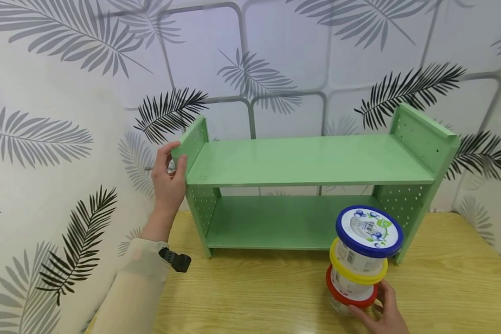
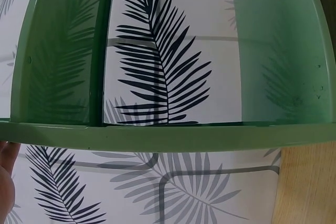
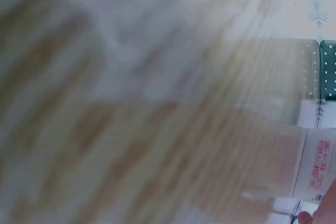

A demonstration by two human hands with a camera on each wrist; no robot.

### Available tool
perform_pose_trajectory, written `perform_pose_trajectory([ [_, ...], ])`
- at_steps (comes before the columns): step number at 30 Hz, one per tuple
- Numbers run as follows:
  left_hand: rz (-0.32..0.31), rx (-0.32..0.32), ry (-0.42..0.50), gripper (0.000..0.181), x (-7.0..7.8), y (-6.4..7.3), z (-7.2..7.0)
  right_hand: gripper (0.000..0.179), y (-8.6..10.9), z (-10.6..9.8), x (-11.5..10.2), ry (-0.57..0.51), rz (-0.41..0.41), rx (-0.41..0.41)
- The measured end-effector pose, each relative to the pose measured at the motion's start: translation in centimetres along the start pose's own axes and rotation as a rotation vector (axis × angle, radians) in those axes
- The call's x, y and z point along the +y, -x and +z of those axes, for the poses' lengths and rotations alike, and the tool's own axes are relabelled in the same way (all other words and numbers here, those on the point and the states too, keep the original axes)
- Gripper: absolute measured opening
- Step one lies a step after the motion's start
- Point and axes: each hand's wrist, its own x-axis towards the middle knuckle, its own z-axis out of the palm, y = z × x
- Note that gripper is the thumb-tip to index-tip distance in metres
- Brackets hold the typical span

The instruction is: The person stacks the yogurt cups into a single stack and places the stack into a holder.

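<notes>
A green two-tier shelf point(image 1: 271, 160) stands on the wooden table. My left hand point(image 1: 170, 178) grips the upper left side panel, fingers over its edge and thumb at the front; in the left wrist view its fingers point(image 2: 7, 163) touch the green edge. Before the shelf's right end is a stack of round plastic tubs: a blue-lidded tub point(image 1: 369, 232) on top, a yellow-lidded tub point(image 1: 356, 262) in the middle, a red-lidded tub point(image 1: 350, 290) lowest. My right hand point(image 1: 386, 313) holds the lowest tub between thumb and fingers. The right wrist view is mostly blurred, showing a tub's printed label point(image 3: 318, 163).
The wooden table point(image 1: 250, 287) extends in front of the shelf and to its right. Behind stands a pale wall point(image 1: 284, 55) with a leaf pattern. A dark wristband point(image 1: 175, 259) is on the left wrist.
</notes>
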Motion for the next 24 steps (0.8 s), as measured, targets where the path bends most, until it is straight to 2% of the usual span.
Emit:
perform_pose_trajectory([
  [10, 0.004, 0.000, 0.016, 0.026, -0.5, 0.0, 0.0, 0.119, 0.5, 0.7, -1.7, -0.058, 0.062, 0.014],
  [24, 0.020, 0.004, 0.010, 0.026, -0.5, 0.1, 0.1, 0.117, 0.4, 1.2, -2.1, -0.095, 0.098, 0.010],
])
